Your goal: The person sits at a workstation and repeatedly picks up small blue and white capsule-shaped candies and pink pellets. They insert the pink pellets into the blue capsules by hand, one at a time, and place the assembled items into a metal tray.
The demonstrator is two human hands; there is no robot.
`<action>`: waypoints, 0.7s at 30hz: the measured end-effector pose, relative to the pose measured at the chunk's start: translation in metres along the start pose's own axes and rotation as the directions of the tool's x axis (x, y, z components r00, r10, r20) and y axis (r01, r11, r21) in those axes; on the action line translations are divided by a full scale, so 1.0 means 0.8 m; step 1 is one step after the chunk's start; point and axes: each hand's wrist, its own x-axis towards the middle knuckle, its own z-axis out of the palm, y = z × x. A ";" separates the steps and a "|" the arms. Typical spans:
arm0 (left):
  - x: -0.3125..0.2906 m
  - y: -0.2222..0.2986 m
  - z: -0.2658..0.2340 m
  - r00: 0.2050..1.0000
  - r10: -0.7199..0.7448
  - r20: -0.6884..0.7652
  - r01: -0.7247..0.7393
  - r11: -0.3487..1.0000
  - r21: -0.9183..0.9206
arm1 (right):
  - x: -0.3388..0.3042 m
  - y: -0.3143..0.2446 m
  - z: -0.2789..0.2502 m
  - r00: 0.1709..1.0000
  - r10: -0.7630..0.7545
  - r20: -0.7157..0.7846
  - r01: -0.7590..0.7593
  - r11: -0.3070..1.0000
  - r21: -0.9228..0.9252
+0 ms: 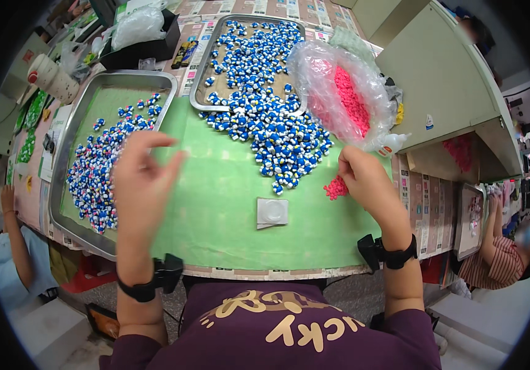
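Head cam: I've got the L hand [144,169] blurred at the L tray's [169,84] right edge, thumb & forefinger spread apart, nothing visible btwn them. R hand [367,182] is curled right by the small pink pile [336,188] on the green mat [215,234], fingers close to thumb; can't tell if they've got a pc. That pile's bits are too tiny to read an axis. Blue-&-white pcs [289,145] spill from the far tray [198,68], heap's long axis running far-to-near, narrow end nearest me. White sq. pad [272,212] sits mid-mat. Pale lettering crosses the purple shirt [215,345]; counter [428,206] print's too small to read.
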 end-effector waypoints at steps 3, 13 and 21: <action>0.006 0.021 0.053 0.935 0.102 0.341 -0.079 0.994 -0.080 | 0.002 -0.001 0.000 1.000 0.017 -0.012 -0.017 1.000 -0.015; 0.018 -0.006 0.121 0.854 0.194 0.482 -0.238 0.971 0.031 | 0.002 -0.004 0.000 0.999 -0.045 -0.006 0.045 0.998 -0.050; 0.019 -0.006 0.122 0.873 0.195 0.448 -0.242 0.969 0.050 | 0.006 -0.010 -0.007 0.990 -0.140 -0.018 0.140 0.990 -0.005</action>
